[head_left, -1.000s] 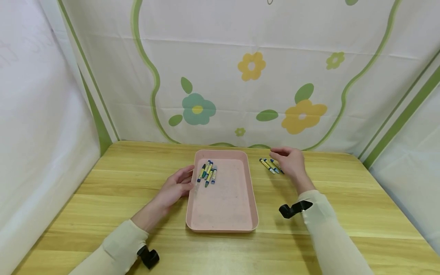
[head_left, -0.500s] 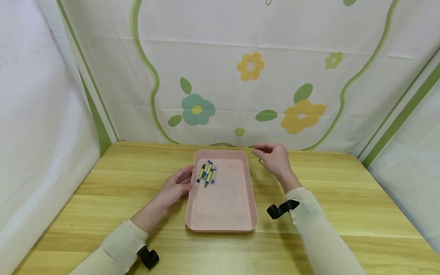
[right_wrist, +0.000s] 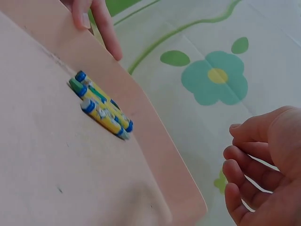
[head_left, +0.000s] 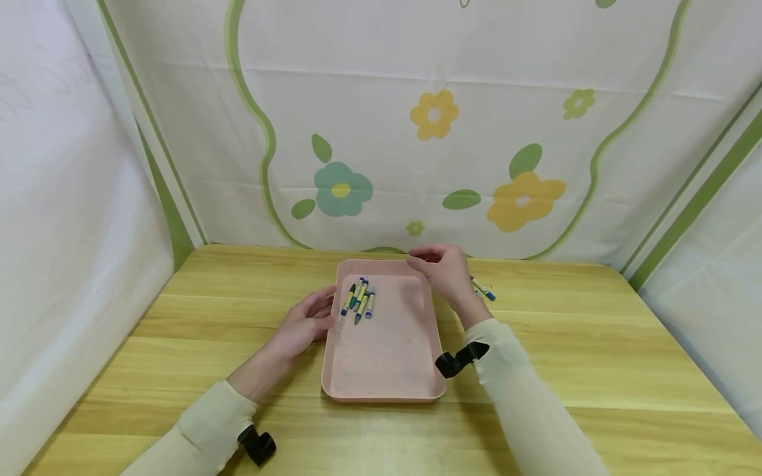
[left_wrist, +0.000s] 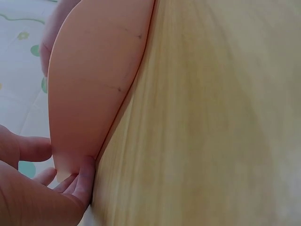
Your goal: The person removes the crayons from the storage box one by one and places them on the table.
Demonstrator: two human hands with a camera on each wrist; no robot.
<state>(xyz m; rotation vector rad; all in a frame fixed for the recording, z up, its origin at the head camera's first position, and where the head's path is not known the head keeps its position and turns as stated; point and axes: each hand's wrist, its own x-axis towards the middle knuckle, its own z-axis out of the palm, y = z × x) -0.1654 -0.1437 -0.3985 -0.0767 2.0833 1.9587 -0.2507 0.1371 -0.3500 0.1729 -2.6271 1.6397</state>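
Note:
A pink tray [head_left: 387, 370] stands on the table with several crayons [head_left: 361, 304] in yellow wrappers lying at its left side. My left hand [head_left: 305, 320] holds the tray's left wall, fingers along its outside; the left wrist view shows fingertips low against the wall [left_wrist: 89, 94]. My right hand [head_left: 445, 274] hovers by the tray's far right corner. In the right wrist view its fingers [right_wrist: 251, 181] are loosely curled with thumb and index close together, and no object shows between them. Loose crayons [head_left: 482, 289] lie right of the tray, partly hidden behind the right hand.
The wooden table [head_left: 583, 344] extends on both sides of the tray. A white cloth [head_left: 381, 145] with printed flowers hangs along the table's back edge. White cloth sides stand at left and right.
My right hand has moved left from above the loose crayons to the tray's far right corner, uncovering a crayon behind it. The left hand and tray have stayed put.

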